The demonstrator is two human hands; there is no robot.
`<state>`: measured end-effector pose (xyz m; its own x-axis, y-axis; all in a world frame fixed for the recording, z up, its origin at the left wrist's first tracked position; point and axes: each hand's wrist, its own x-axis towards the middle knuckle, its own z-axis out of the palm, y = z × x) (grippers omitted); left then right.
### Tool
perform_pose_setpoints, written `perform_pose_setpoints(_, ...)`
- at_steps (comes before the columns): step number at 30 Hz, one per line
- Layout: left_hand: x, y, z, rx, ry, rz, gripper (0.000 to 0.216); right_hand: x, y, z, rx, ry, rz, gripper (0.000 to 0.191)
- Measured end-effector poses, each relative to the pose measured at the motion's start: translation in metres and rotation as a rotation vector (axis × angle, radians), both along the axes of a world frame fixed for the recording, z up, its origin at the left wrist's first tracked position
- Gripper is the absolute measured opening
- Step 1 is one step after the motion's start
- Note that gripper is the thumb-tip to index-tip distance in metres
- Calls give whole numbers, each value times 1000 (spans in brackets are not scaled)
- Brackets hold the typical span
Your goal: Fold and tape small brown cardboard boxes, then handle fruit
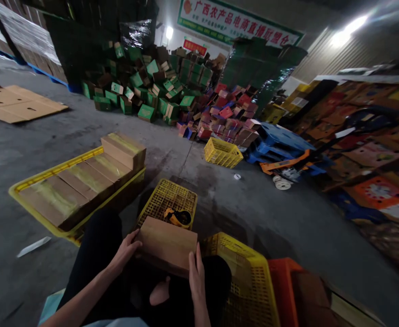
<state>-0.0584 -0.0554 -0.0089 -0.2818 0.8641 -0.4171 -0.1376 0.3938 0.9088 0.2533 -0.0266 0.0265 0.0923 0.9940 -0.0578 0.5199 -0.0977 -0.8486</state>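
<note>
Cardboard box [168,236]: best held level.
Left hand [127,250]: fingers pinch one end.
Right hand [196,272]: fingers press the other.

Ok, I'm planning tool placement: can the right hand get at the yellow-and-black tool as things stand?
Probably, if the right hand leaves the cardboard box it is holding: the yellow-and-black tool lies in plain sight on the yellow crate just beyond. The box sits partly in the way.
</note>
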Motion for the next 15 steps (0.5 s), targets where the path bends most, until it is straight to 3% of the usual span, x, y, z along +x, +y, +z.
perform_pose_setpoints(4,0,-10,-8,71,311,-62,75,-14,13,-42,40,-58,8,87)
perform_pose_setpoints(7,16,-16,-17,108,580,-129,78,-19,19,-59,86,-153,22,90)
perform_pose_setpoints(11,30,-27,-26,179,839,-222,83,-25,11,-63,213,-327,31,83)
perform_pose_setpoints(15,29,-32,-23,222,944,-291,83,-44,-8,-59,318,-568,25,75)
